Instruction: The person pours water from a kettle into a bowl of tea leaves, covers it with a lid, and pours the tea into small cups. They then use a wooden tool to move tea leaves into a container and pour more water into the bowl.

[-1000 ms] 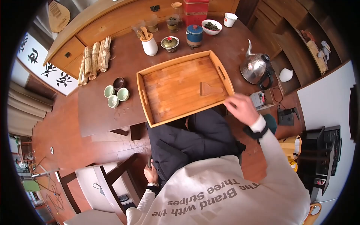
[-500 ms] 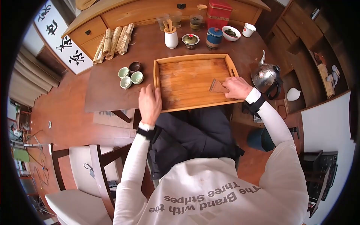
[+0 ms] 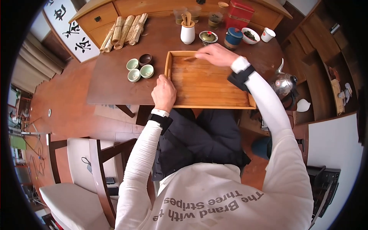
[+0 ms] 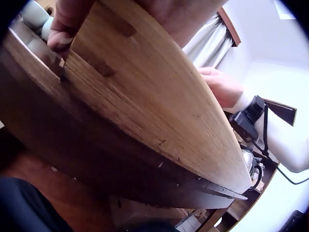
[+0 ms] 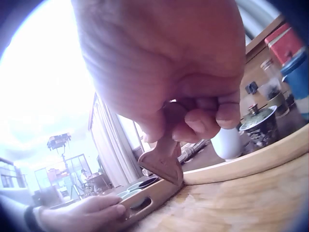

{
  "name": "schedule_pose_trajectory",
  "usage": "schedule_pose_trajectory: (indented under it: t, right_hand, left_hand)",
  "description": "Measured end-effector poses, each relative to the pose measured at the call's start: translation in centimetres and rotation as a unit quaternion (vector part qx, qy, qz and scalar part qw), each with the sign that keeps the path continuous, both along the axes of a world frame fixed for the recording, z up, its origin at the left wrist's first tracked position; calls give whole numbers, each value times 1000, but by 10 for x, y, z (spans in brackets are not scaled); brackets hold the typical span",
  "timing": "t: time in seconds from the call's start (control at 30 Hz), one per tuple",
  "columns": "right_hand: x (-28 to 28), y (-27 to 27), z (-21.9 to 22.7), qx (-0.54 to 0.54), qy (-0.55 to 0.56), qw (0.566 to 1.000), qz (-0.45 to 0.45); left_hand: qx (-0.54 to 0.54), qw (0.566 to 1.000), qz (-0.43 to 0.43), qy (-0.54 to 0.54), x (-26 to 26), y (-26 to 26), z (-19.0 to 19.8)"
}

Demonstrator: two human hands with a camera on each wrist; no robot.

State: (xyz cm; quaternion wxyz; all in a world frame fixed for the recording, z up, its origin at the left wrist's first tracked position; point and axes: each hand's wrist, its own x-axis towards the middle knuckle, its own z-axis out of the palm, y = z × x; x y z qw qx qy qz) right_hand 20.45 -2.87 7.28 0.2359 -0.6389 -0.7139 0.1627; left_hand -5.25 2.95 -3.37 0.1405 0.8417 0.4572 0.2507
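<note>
A wooden tray [image 3: 209, 86] lies at the table's front edge. The left hand [image 3: 164, 93] grips its left side by the handle, thumb and fingers round the wall in the left wrist view. Over the tray's far left part, the right hand [image 3: 217, 55] pinches the handle of a small brown brush [image 3: 189, 59]. In the right wrist view the brush [image 5: 163, 163] has its wide end down at the tray's inner corner, fingers curled round the handle. Whether its edge touches the wood is hard to tell.
Several small cups [image 3: 147, 71] stand left of the tray. Behind it are a white tool holder [image 3: 188, 34], a lidded bowl [image 3: 208, 37], a blue pot [image 3: 233, 38] and rolled bamboo mats [image 3: 126, 30]. A steel kettle [image 3: 283, 84] stands at the right.
The left hand has come up from beside the seat to the tray's left side. The right hand has picked up the brush and carried it to the far left corner.
</note>
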Motion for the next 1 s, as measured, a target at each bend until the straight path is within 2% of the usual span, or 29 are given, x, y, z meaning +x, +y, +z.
schedule_pose_trajectory:
  t: [0.07,0.17,0.3,0.4,0.47,0.53,0.6,0.7,0.73,0.8,0.87,1.0]
  right_hand:
    - [-12,33,-5,-21,-54,998,-5]
    - [-24,69,-19,-15,-20,1000,-18]
    - [-25,74,-36,-3,-23,1000,-15]
    - [6,38,-33,-39,6,999,-38]
    - [58,3,-53,13,-16,999,-27]
    - [73,-52,-13,-160,35,970,-180]
    - [103,-93,-8,-151,31,963,-221]
    - [100,-105,13,-194,-35,945,-260]
    - [101,-99,5,-193,-33,946,-260]
    - [92,-75,-16,-5,-35,991,-133]
    - [34,-41,-2,-78,53,982,-163]
    - [-34,36,-19,-101,73,991,-50]
  left_hand:
    - [9,1000,-4,-1,0,-1,3]
    - [17,1000,-8,4,0,-3,6]
    - [11,1000,-7,19,3,0,5]
    - [2,1000,-9,0,2,-1,3]
    - [-9,1000,-10,-4,2,-1,4]
    - [-6,1000,-14,-16,1,0,2]
    - [-11,1000,-16,-18,1,-1,3]
    - [-20,999,-24,-27,1,0,1]
    - [-18,999,-25,-24,1,1,1]
    - [-17,999,-26,-36,1,1,-1]
    - [-21,999,-27,-32,0,1,1]
    - [-30,999,-27,-32,-1,0,5]
